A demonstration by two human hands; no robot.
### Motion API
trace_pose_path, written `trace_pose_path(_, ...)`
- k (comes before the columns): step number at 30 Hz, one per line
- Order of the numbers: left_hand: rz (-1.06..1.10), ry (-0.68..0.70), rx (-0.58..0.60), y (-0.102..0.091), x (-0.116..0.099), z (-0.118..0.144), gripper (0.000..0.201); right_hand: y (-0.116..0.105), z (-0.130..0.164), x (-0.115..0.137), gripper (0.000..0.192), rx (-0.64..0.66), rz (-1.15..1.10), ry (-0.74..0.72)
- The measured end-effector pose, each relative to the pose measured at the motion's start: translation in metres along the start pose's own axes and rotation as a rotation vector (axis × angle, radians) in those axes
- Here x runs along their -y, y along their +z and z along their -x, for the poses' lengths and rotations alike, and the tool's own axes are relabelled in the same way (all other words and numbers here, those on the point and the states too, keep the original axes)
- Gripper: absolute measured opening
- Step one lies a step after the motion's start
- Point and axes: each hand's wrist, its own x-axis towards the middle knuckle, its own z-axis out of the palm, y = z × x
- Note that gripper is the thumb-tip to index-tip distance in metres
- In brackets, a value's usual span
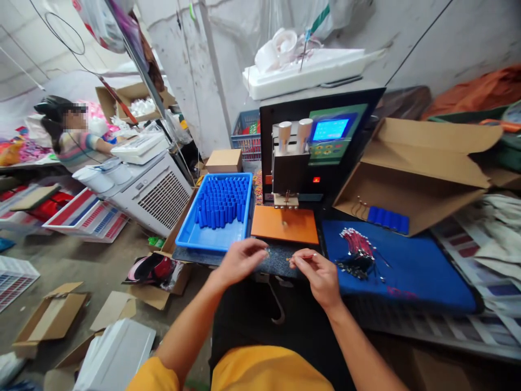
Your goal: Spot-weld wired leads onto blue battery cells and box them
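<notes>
One right hand (320, 276) pinches a tiny yellowish bit (289, 259) over the speckled grey desk (278, 263), near the flat orange board (303, 225), but I can't tell if the curled left hand (241, 262) holds anything.

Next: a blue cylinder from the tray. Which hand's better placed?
Left, I'd say: the left hand is close by the blue tray of cylinders. The right hand is farther across, by the blue mat, and seems to pinch a small piece. Whether the left holds anything is unclear.
</notes>
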Motion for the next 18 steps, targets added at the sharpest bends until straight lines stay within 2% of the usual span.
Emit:
trace_pose_path(2, -0.298, 0.097, -0.178, -0.041, 0.010, -0.013, 0.026, -0.006, 0.001, -0.002, 0.025, -0.069, -0.032, 0.007)
trace_pose_path(4, -0.646, 0.124, -0.252, -0.081, 0.023, -0.030, 0.026, -0.012, 0.002, -0.005, 0.027, -0.105, -0.054, 0.022)
trace_pose_path(7, -1.046, 0.097, -0.164, -0.118, 0.041, -0.050, 0.043, -0.016, 0.003, -0.008, 0.028, -0.119, -0.081, 0.046)
trace_pose_path(9, -1.188, 0.086, -0.100, -0.125, 0.049, -0.056, 0.050, -0.016, 0.005, -0.009, 0.028, -0.113, -0.093, 0.058)
trace_pose_path(12, -1.237, 0.104, -0.076, -0.122, 0.055, -0.058, 0.047, -0.015, 0.007, -0.009, 0.029, -0.099, -0.094, 0.069)
trace_pose_path(15, -1.184, 0.141, -0.088, -0.119, 0.056, -0.056, 0.037, -0.015, 0.009, -0.010, 0.030, -0.096, -0.089, 0.074)
trace_pose_path(18, -1.038, 0.131, -0.082, -0.119, 0.057, -0.053, 0.020, -0.017, 0.011, -0.012, 0.030, -0.105, -0.092, 0.079)
